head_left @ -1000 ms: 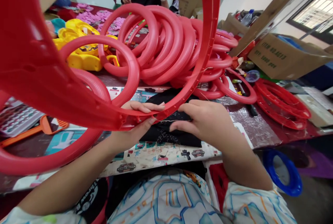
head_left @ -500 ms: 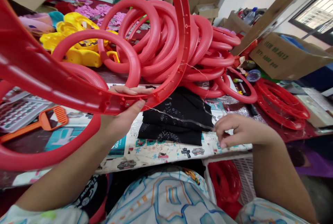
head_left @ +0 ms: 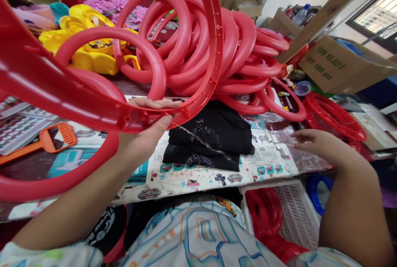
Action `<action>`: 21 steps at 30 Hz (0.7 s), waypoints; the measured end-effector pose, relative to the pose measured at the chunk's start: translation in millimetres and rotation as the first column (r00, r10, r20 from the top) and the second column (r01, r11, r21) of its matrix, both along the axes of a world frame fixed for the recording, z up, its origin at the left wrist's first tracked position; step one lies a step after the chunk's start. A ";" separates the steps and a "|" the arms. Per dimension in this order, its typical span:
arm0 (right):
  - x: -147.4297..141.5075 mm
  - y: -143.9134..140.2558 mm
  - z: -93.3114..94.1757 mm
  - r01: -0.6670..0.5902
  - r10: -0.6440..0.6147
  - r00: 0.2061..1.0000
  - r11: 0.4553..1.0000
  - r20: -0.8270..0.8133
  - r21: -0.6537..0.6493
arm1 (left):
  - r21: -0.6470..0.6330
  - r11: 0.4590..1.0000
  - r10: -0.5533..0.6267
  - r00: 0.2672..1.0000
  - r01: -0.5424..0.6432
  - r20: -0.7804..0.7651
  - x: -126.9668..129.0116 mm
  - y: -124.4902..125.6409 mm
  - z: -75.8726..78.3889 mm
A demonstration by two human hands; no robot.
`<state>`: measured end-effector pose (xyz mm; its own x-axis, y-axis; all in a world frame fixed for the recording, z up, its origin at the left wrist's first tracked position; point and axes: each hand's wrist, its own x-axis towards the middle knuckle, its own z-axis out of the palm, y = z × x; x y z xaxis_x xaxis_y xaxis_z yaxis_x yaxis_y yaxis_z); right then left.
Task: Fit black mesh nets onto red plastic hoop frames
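Observation:
My left hand [head_left: 145,141] grips a large red plastic ring [head_left: 77,103] at its lower edge, thumb in front and fingers behind. The ring is raised above the table and shows a hollow inner side with small pegs. A thin strand [head_left: 204,143] trails from the ring near my thumb, across a folded black cloth [head_left: 214,130] with a dotted pattern. To the right of the cloth, my right hand [head_left: 316,143] is in the air with its fingers stretched out. I see nothing in it.
Several ribbed red rings [head_left: 182,44] are heaped behind the cloth. Left are yellow plastic parts [head_left: 99,62] and an orange tool-shaped piece [head_left: 52,141]. At right lie more hollow red rings [head_left: 335,114] and a cardboard box [head_left: 335,66]. A white crate [head_left: 297,205] stands below the table edge.
My right hand has let go of the strand and moved right, its fingers opening out. The strand now hangs slack over the cloth. My left hand still holds the ring in about the same place.

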<state>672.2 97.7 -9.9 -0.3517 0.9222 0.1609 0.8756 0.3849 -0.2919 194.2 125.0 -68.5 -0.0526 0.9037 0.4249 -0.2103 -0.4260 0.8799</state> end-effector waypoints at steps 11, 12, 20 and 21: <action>-198.8 21.9 0.6 -0.233 -0.051 0.729 0.919 -0.682 -0.318 | -0.033 0.999 -0.021 0.998 0.020 -0.056 16.0 -8.0 -9.4; -218.5 22.0 2.0 -0.251 -0.006 0.751 0.922 -0.660 -0.295 | -0.022 1.000 -0.013 0.998 0.012 -0.067 16.7 -8.7 -9.1; -290.1 14.3 14.4 -0.248 0.253 0.967 0.960 0.029 -0.129 | 0.029 0.999 -0.026 0.996 0.028 -0.083 19.3 -10.4 -10.9; -290.4 14.1 14.5 -0.244 0.250 0.967 0.965 0.058 -0.092 | 0.028 0.999 -0.035 0.997 0.037 -0.073 19.2 -10.4 -11.3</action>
<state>381.8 111.8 4.7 -0.5778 0.8143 0.0549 0.7753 0.5686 -0.2749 213.3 114.6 -79.8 0.0113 0.8916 0.4528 -0.1619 -0.4452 0.8807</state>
